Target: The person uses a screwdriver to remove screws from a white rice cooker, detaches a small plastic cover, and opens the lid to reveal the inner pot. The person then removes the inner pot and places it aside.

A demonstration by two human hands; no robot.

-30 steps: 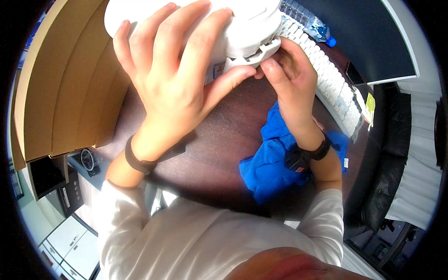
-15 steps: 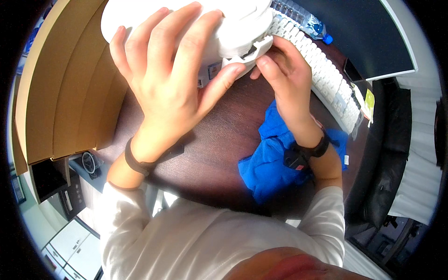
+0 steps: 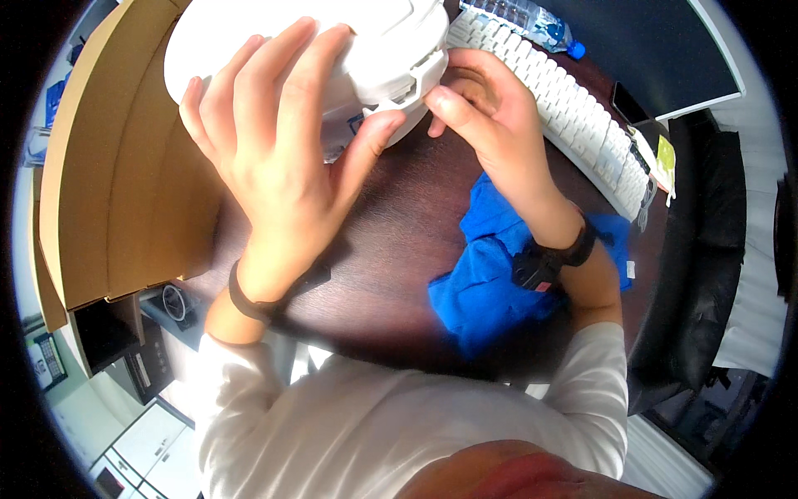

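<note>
A rounded white appliance with a lid [image 3: 378, 37] stands at the top of the view; its exact kind I cannot make out. My left hand [image 3: 270, 158] lies spread over its near left side, fingers stretched out on the lid and thumb by the front. At its right side, my right hand [image 3: 503, 125] pinches a curved white flap [image 3: 427, 79] between thumb and bent fingers. The flap sits close against the appliance's side, below the lid's rim. Part of it is hidden behind the right fingers.
A blue cloth [image 3: 486, 287] lies crumpled under my right wrist. Beyond the right hand are a white keyboard [image 3: 573, 108], a plastic bottle [image 3: 532, 25] and a dark monitor [image 3: 648, 50]. A cardboard box [image 3: 125, 166] stands at the left. The dark tabletop [image 3: 374, 241] ends before my body.
The flap, tilted outward with a dark gap behind it earlier, now lies nearer the appliance's side. Both hands and the appliance appear slightly further left in view.
</note>
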